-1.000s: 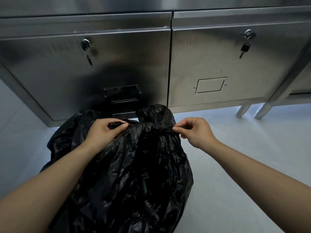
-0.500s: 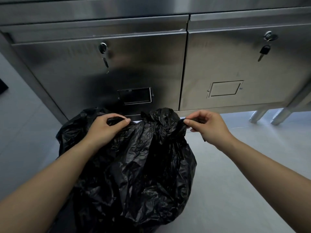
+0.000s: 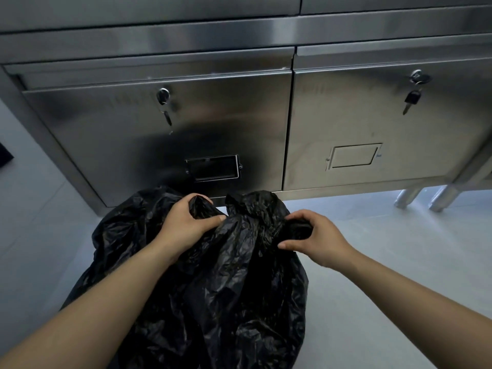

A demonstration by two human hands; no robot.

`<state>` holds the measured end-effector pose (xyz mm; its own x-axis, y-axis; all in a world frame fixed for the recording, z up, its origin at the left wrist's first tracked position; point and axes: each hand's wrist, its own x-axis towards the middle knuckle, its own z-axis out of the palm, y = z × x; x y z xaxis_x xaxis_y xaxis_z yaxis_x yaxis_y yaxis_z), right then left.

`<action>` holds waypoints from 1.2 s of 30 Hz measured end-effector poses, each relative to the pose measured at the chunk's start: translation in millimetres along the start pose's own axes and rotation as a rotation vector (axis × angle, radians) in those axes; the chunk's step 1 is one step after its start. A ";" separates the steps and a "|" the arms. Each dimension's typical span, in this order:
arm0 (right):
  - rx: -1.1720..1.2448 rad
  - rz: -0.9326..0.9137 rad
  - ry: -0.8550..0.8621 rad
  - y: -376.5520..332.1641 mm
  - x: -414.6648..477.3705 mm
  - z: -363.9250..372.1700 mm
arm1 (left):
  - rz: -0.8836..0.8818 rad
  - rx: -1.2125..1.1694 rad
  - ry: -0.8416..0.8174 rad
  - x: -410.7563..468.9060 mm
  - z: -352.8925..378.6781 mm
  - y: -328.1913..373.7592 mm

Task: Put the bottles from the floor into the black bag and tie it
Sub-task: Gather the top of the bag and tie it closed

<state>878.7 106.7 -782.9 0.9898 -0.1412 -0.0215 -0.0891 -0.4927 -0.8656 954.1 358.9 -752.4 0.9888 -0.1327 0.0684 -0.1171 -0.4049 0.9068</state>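
Note:
A full, crinkled black bag (image 3: 226, 288) stands on the pale floor in front of me, its top gathered into a bunch between my hands. My left hand (image 3: 186, 225) grips a fold of the bag's top on the left of the bunch. My right hand (image 3: 316, 238) grips another fold on the right, fingers curled over it and thumb below. No bottles are in sight; whatever is in the bag is hidden.
A stainless steel cabinet (image 3: 266, 115) with two locked doors stands just behind the bag, with keys (image 3: 411, 99) hanging in the locks. Its metal legs (image 3: 426, 198) show at the right. Bare grey floor (image 3: 399, 262) lies to the right of the bag.
My right hand has dropped from pinching a thin strip of the bag to gripping a fold lower on the right. My left hand keeps its hold. The view has tilted up slightly.

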 end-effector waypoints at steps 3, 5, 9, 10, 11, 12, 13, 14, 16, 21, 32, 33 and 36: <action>-0.006 -0.030 0.037 0.3 1.7 3.5 | -0.051 -0.112 -0.047 -3.4 4.5 2.0; 0.031 -0.035 0.060 -1.2 3.4 2.8 | -0.096 -0.131 -0.044 -3.3 4.7 3.2; 0.099 -0.005 0.038 -1.7 4.2 -1.5 | -0.112 -0.162 -0.098 -1.5 -1.8 4.3; 0.100 0.002 0.028 -1.1 3.9 -2.8 | -0.123 -0.180 -0.134 -1.6 -3.8 5.5; 0.101 0.007 0.022 0.0 3.4 -4.2 | -0.138 -0.186 -0.170 -1.4 -5.4 5.9; 0.103 0.013 0.018 1.0 3.2 -5.4 | -0.152 -0.184 -0.203 -2.3 -5.9 7.3; 0.104 0.018 0.014 1.7 3.0 -6.4 | -0.154 -0.163 -0.228 -3.5 -6.1 8.5; 0.105 0.023 0.013 2.2 2.7 -7.0 | -0.145 -0.129 -0.247 -5.4 -5.7 10.3; 0.103 0.024 0.024 2.2 1.8 -7.4 | -0.101 -0.005 -0.285 -8.7 -5.8 12.2; 0.092 -0.056 0.086 -0.3 0.1 -8.8 | -0.120 0.212 -0.348 -8.3 -3.7 8.8; -0.158 -0.100 0.038 0.8 -1.5 -16.9 | 0.038 0.151 -0.326 -10.3 -8.0 6.9; -0.183 -0.095 0.035 1.9 -1.8 -18.2 | 0.035 0.119 -0.297 -9.9 -9.9 7.2; -0.202 -0.068 0.009 4.2 -4.6 -21.2 | 0.013 0.017 -0.235 -9.2 -14.0 5.4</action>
<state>871.4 87.0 -775.8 0.9933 -0.1084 0.0389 -0.0431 -0.6634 -0.7470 945.7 370.6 -742.3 0.9385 -0.3446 -0.0207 -0.1333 -0.4170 0.8991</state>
